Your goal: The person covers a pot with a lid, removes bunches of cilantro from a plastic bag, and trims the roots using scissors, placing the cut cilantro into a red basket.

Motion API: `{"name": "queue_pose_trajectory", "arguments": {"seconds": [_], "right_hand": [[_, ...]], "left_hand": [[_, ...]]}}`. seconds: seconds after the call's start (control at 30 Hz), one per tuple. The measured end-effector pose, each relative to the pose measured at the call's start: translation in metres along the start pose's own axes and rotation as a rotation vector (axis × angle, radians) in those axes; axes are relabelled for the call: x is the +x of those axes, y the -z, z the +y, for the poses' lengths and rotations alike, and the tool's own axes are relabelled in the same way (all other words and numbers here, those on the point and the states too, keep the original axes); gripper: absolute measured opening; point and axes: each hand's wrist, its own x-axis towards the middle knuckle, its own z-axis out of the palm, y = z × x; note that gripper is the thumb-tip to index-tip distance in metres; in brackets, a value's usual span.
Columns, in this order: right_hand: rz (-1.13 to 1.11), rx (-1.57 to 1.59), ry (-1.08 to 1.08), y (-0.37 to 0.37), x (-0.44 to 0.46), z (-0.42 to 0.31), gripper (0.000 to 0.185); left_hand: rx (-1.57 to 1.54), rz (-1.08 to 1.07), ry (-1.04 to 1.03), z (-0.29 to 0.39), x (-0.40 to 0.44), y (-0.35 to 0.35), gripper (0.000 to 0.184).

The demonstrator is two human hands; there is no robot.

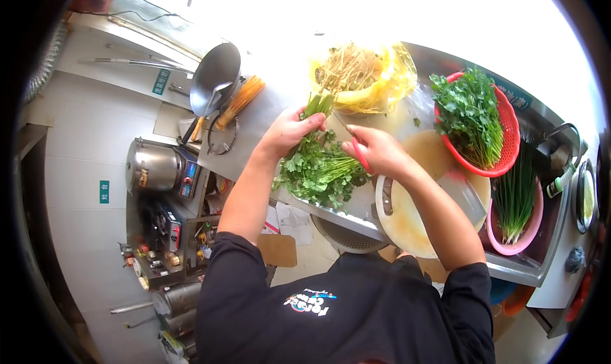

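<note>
My left hand [294,131] is closed around the stems of a bunch of leafy herbs [312,166], whose leaves hang down over the steel counter. In my right hand [377,150] are red-handled scissors [360,155], their blades pointing toward the stem ends. Just beyond, a yellow bag [400,77] holds a heap of brown roots [350,68]. To the right, a red basket [511,131] carries more leafy herbs [470,112].
Round chopping boards [410,221] and a cleaver [463,195] lie right of the herbs. A pink basin [538,227] of long green stalks sits in the sink. A wok [215,77] and a steel pot [153,166] are at the left.
</note>
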Motion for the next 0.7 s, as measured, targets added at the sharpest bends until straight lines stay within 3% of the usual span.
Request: {"name": "queue_pose_trajectory", "arguments": {"seconds": [0.1, 0.13, 0.3, 0.37, 0.57, 0.7], "right_hand": [[-0.081, 0.169, -0.11, 0.01, 0.03, -0.02, 0.05], [-0.036, 0.205, -0.101, 0.005, 0.038, -0.015, 0.042], [0.01, 0.281, -0.076, 0.006, 0.069, -0.012, 0.04], [0.002, 0.316, -0.234, 0.009, 0.079, -0.014, 0.042], [0.008, 0.283, -0.238, 0.018, 0.11, -0.003, 0.038], [0.077, 0.087, -0.259, 0.021, 0.119, 0.001, 0.039]], "left_hand": [[0.067, 0.01, -0.027, 0.009, 0.008, 0.002, 0.021], [0.042, -0.008, -0.018, 0.01, 0.012, 0.004, 0.021], [-0.03, 0.004, 0.021, 0.013, 0.034, 0.019, 0.023], [-0.054, -0.05, 0.062, 0.012, 0.045, 0.028, 0.024], [-0.039, -0.087, 0.134, 0.022, 0.069, 0.04, 0.025], [0.026, -0.1, 0.188, 0.019, 0.084, 0.053, 0.026]]}}
